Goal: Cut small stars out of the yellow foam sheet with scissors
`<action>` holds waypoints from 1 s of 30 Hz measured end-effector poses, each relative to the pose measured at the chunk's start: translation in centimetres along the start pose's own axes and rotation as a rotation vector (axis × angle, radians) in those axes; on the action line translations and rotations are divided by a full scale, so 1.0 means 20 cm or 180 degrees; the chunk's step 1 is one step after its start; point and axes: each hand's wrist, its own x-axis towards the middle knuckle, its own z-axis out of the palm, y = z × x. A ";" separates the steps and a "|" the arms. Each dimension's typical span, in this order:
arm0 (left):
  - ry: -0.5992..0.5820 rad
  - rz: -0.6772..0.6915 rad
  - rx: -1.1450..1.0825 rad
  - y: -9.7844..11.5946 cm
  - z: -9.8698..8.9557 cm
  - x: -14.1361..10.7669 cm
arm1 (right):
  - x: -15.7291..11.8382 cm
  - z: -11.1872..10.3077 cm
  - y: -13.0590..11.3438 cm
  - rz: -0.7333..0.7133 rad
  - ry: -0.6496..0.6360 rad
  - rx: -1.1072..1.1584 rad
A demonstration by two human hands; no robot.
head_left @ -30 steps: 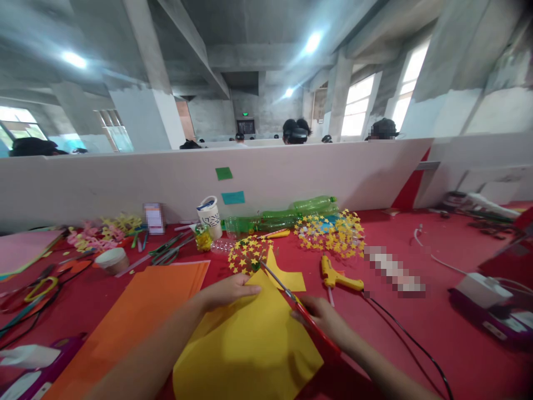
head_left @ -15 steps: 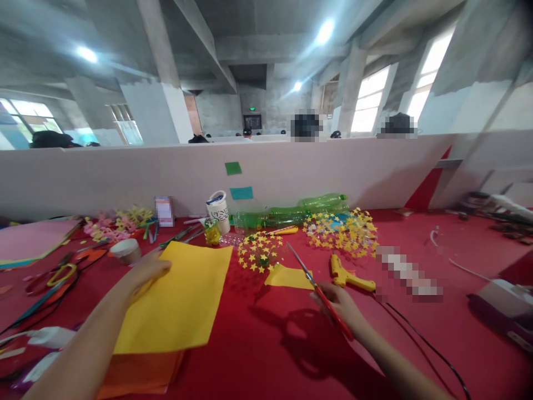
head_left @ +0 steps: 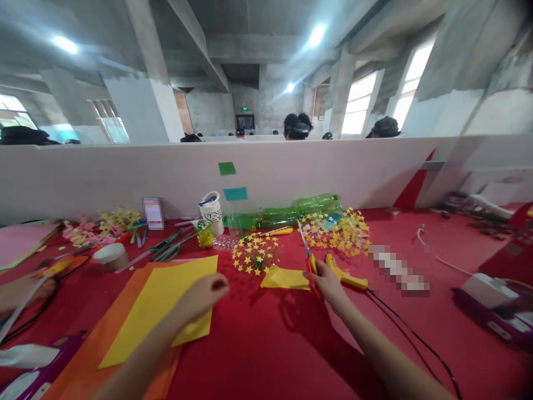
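My right hand (head_left: 328, 283) grips scissors (head_left: 308, 258) with red handles, their blades pointing up and away. Beneath the scissors lies a narrow yellow paper piece (head_left: 283, 279). My left hand (head_left: 208, 291) holds nothing and hovers at the right edge of a yellow sheet (head_left: 162, 300), fingers loosely curled with a gap at the thumb. The sheet rests on orange sheets (head_left: 100, 322). A clear plastic piece covered with yellow stars (head_left: 254, 255) sits beyond the paper piece, and more yellow stars (head_left: 341, 233) cover another to its right. A yellow glue gun (head_left: 345, 275) lies beside my right hand.
Green bottles (head_left: 283, 215) and a white cup (head_left: 211, 214) line the white partition (head_left: 175, 172). Green-handled scissors (head_left: 170, 247) and a paper cup (head_left: 111, 256) lie left. At far left another person's hand (head_left: 25, 294) is partly visible. A black cord (head_left: 412, 328) runs right.
My left hand has let go of the yellow sheet, which now lies on the orange sheets, and moved right. Another person's hand has appeared at left. The scissors have turned more upright.
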 end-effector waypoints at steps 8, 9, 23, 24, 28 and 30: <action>0.0291 -0.0380 0.0061 0.19 0.54 0.11 | 0.02 -0.02 0.12 0.0103 -0.0045 0.0360; 0.0325 -0.0312 -0.0203 0.20 0.55 0.13 | 0.02 -0.03 0.13 0.0113 -0.0060 0.0401; -0.0745 -0.0799 -0.2692 0.28 0.56 0.08 | -0.07 0.02 0.05 0.0081 -0.0621 0.0798; -0.0736 -0.0834 -0.2678 0.28 0.57 0.08 | -0.08 0.03 0.04 -0.0016 -0.0720 0.0765; -0.0899 -0.0614 -0.2890 0.29 0.60 0.09 | -0.13 0.06 0.00 -0.0133 -0.0783 0.0639; -0.1170 -0.0364 -0.3197 0.31 0.61 0.07 | -0.16 0.07 -0.02 -0.0233 -0.0830 0.0770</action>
